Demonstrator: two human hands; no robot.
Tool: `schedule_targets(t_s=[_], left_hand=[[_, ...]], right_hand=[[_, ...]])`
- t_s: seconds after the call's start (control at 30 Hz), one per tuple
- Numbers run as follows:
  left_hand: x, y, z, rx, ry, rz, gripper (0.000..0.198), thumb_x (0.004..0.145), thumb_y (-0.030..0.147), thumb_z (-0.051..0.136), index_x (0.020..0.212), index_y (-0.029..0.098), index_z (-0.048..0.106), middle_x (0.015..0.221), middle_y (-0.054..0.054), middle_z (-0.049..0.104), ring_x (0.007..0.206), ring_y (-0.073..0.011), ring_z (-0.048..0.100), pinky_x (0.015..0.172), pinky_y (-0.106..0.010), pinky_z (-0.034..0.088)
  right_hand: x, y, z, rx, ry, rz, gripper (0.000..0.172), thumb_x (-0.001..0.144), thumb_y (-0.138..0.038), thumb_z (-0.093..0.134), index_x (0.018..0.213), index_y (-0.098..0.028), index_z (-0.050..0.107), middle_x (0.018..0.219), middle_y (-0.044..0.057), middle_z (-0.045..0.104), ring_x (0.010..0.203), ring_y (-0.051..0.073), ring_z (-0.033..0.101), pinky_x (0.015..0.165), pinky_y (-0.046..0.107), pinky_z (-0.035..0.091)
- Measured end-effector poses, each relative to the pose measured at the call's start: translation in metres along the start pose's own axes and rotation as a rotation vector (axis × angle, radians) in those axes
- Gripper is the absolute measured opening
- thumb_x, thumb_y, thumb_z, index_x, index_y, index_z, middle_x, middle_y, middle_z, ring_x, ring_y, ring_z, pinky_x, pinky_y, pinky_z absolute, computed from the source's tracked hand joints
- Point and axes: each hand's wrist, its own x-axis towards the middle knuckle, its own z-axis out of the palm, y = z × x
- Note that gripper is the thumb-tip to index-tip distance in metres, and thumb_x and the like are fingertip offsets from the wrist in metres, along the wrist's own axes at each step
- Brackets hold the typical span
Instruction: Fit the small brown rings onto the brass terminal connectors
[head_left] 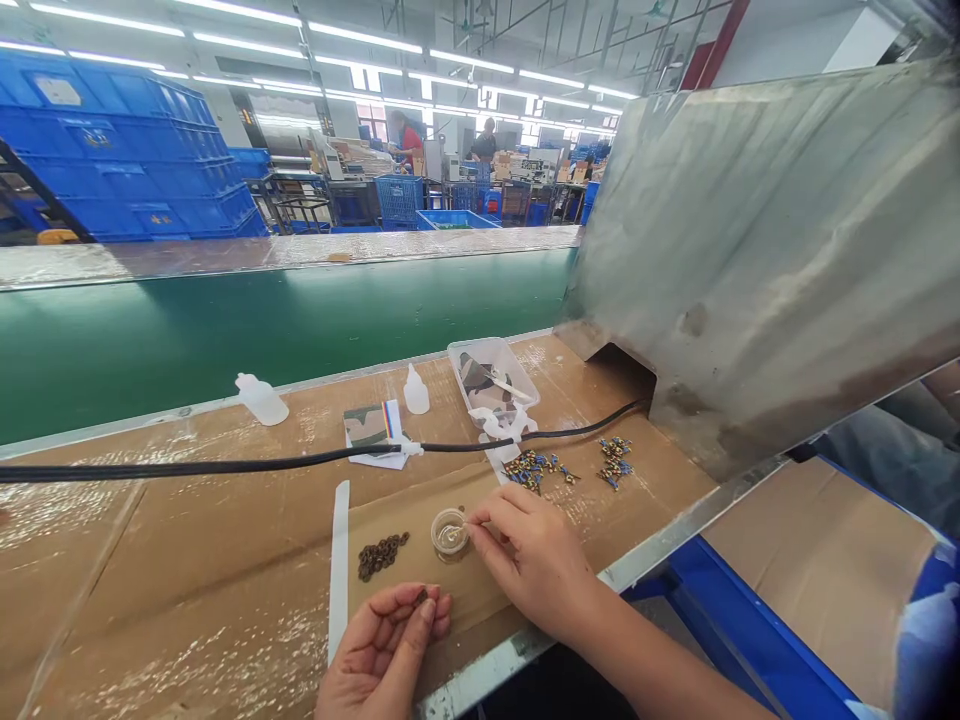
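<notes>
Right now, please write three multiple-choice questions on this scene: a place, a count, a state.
1. Where is the small clear cup against the pile of dark rings?
A) right of it
B) left of it
C) on top of it

2. How many translucent plastic bottles are in view?
A) one
B) two
C) four

3. How does the left hand lie?
A) palm down, flat
B) palm up, curled
C) clenched, back upward

1 A: beside the pile's right end.
2 B: one stands, one lies.
3 B: the palm shows, holding a small dark piece.
</notes>
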Motion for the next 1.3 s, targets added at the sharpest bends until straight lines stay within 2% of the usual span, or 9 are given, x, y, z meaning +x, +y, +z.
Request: schedule_targets(t_s=[0.23,0.5,0.77,1.1,1.3], left_hand=[[-0.003,0.002,0.003,0.0,0.016,0.008,0.034,0.05,0.035,0.086,0.074,0.017,0.07,0.074,-0.006,0.076,0.071,-0.0194,0.071,0.073,-0.027,0.056],[-0.002,0.001,0.001,0.002,-0.013,0.002,0.033,0.053,0.033,0.085,0.077,0.017,0.069,0.075,-0.006,0.076,0.073,-0.0187,0.071,0.075,-0.025,0.054],[-0.001,-0.002,-0.001,-0.013,-0.015,0.004,0.033,0.052,0.034,0.085,0.077,0.018,0.07,0.073,-0.005,0.075,0.072,-0.0185,0.071,0.074,-0.025,0.054],[-0.001,-0.003,-0.002,0.008,-0.038,0.01,0.029,0.057,0.033,0.083,0.078,0.018,0.069,0.075,-0.005,0.076,0.073,-0.0187,0.071,0.075,-0.026,0.054],[-0.003,-0.001,0.001,0.004,-0.013,0.001,0.032,0.053,0.033,0.085,0.076,0.017,0.069,0.075,-0.006,0.076,0.072,-0.0187,0.071,0.074,-0.025,0.055]], right_hand=[[-0.004,-0.005,-0.011,0.159,0.113,0.063,0.01,0.089,-0.02,0.052,0.082,-0.02,0.059,0.078,0.0,0.057,0.06,0.011,0.049,0.06,0.024,0.038],[-0.01,-0.025,-0.015,0.274,0.014,0.06,0.01,0.085,-0.018,0.054,0.078,-0.019,0.06,0.071,-0.001,0.054,0.061,0.012,0.05,0.058,0.024,0.038],[-0.014,-0.025,-0.011,0.258,-0.02,0.068,0.008,0.082,-0.016,0.055,0.079,-0.019,0.061,0.072,-0.001,0.055,0.061,0.011,0.05,0.057,0.023,0.037],[-0.014,-0.025,-0.01,0.279,-0.016,0.046,0.007,0.083,-0.016,0.056,0.081,-0.02,0.062,0.078,0.0,0.058,0.062,0.01,0.051,0.059,0.022,0.039],[-0.011,-0.022,-0.017,0.278,0.061,0.044,0.01,0.085,-0.017,0.054,0.078,-0.019,0.06,0.072,0.0,0.056,0.061,0.011,0.049,0.058,0.023,0.038]])
